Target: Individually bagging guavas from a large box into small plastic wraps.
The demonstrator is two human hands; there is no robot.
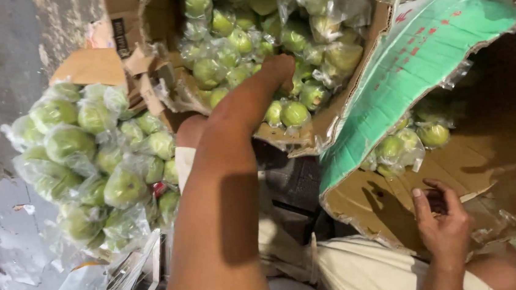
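Deep in the torn brown cardboard box (306, 136), the left hand (276, 70) closes its grip around plastic-wrapped green fruits (295, 112) near the front edge. They look firm, their wrap slippery. Right hand (443, 222) rests open, empty, on the green-flapped carton (388, 85).

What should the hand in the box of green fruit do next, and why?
Probably close the left hand on one wrapped green fruit in the torn carton. Its fingers are already buried among the fruit, so whether it grips one can't be seen. The right hand rests open on the second carton's floor, which has only a few fruits inside.
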